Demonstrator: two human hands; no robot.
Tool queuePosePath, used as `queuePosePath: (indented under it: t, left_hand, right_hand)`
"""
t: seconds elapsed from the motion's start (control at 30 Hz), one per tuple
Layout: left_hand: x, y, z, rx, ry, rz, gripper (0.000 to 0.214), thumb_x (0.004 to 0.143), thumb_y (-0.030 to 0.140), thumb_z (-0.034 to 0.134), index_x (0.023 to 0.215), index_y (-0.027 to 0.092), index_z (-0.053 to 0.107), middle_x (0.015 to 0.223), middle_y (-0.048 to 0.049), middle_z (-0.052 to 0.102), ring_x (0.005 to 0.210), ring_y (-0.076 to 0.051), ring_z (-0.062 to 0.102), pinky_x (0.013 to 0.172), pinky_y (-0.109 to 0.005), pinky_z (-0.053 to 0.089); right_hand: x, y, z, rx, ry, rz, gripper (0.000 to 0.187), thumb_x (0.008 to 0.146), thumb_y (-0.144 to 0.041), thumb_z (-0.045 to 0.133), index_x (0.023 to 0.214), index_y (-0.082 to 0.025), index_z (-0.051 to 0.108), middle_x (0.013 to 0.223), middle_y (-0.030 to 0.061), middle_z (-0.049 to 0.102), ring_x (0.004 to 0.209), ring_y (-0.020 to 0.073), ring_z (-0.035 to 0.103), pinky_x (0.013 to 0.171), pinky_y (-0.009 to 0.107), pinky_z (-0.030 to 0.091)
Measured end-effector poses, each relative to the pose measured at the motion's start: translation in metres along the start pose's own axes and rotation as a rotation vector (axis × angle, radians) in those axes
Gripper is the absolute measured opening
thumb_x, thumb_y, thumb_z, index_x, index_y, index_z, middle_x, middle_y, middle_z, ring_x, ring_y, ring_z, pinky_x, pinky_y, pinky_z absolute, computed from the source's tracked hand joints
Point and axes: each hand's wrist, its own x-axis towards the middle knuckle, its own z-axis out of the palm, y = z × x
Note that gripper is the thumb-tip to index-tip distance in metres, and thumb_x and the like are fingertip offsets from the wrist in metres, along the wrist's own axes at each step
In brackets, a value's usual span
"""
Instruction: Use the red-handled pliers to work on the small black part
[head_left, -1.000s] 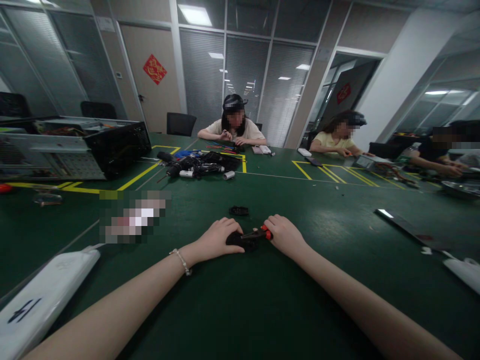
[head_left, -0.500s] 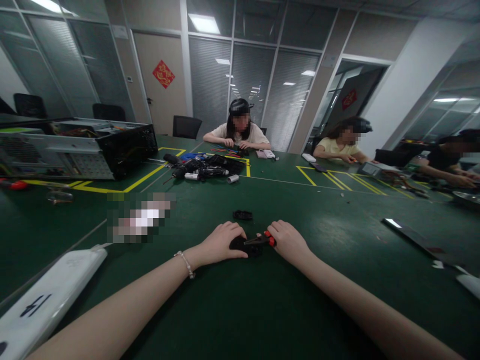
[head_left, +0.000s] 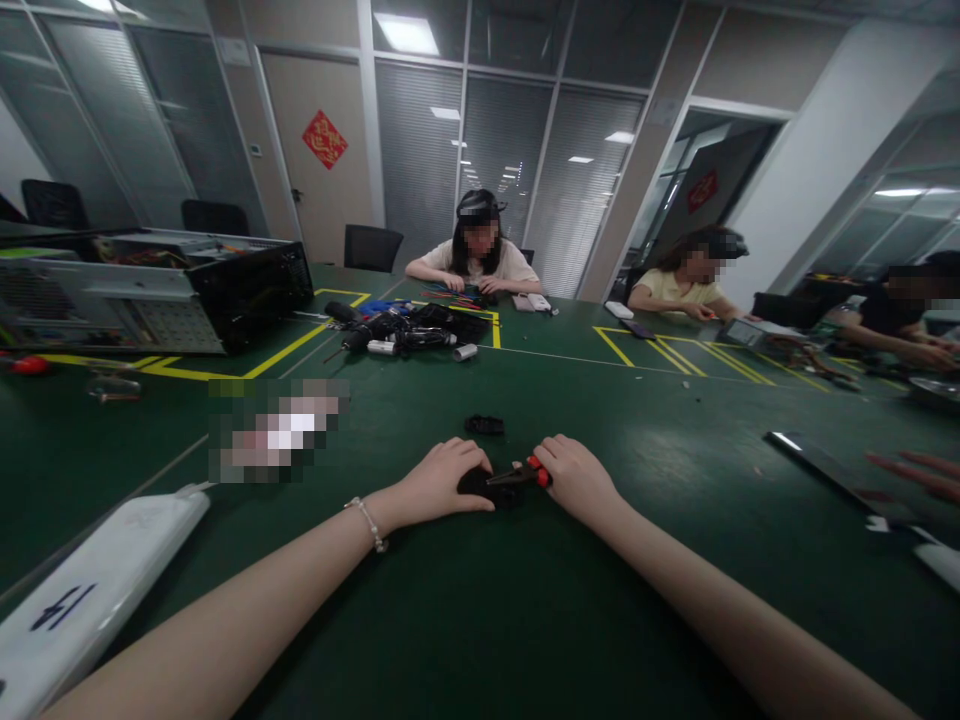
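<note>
My left hand (head_left: 439, 480) lies curled over a small black part (head_left: 487, 489) on the green table (head_left: 480, 600), pressing it down. My right hand (head_left: 574, 475) is closed round the red handles of a pair of small pliers (head_left: 525, 472). The pliers' dark jaws point left and reach onto the black part. A bead bracelet (head_left: 365, 522) sits on my left wrist. Another small black piece (head_left: 484, 425) lies on the table just beyond my hands, touched by neither.
A white box marked 14 (head_left: 90, 590) lies at the near left. An open computer case (head_left: 157, 295) stands far left. A heap of black tools and cables (head_left: 409, 333) lies mid-table. Three people work at the far side. A dark flat strip (head_left: 817, 460) lies at right, another person's fingers (head_left: 911, 470) near it.
My hands keep the same hold on the part and pliers. The view shifted slightly. Another person's fingers have come in at the right edge.
</note>
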Motion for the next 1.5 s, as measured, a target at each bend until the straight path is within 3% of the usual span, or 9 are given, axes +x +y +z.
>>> queuePosePath:
  t: [0.67, 1.23, 1.5]
  left_hand:
    - [0.0003, 0.0015, -0.0026, -0.016, -0.022, -0.014, 0.035, 0.072, 0.049, 0.058, 0.094, 0.022, 0.052, 0.099, -0.001, 0.052, 0.092, -0.02, 0.046, 0.078, -0.032, 0.036]
    - [0.0001, -0.0004, -0.0012, -0.029, -0.027, -0.042, 0.036, 0.071, 0.049, 0.058, 0.095, 0.023, 0.052, 0.1, -0.0014, 0.051, 0.094, -0.021, 0.045, 0.079, -0.034, 0.037]
    - [-0.0007, -0.0001, -0.0012, -0.02, -0.029, -0.04, 0.037, 0.072, 0.05, 0.057, 0.095, 0.022, 0.052, 0.1, -0.0022, 0.051, 0.093, -0.021, 0.046, 0.078, -0.033, 0.037]
  right_hand:
    - [-0.0001, -0.0001, -0.0018, -0.002, -0.01, 0.027, 0.014, 0.069, -0.008, 0.051, 0.08, -0.014, 0.056, 0.08, 0.0056, 0.057, 0.072, 0.0156, 0.048, 0.066, 0.027, 0.037]
    - [0.0011, -0.0022, -0.0023, 0.007, 0.022, 0.014, 0.011, 0.078, -0.017, 0.046, 0.075, -0.014, 0.056, 0.074, 0.0049, 0.055, 0.069, 0.0153, 0.046, 0.064, 0.026, 0.036]
    - [0.001, -0.002, -0.0027, 0.008, 0.009, 0.018, 0.01, 0.075, -0.012, 0.046, 0.076, -0.014, 0.056, 0.076, 0.0054, 0.055, 0.071, 0.0159, 0.047, 0.066, 0.027, 0.037]
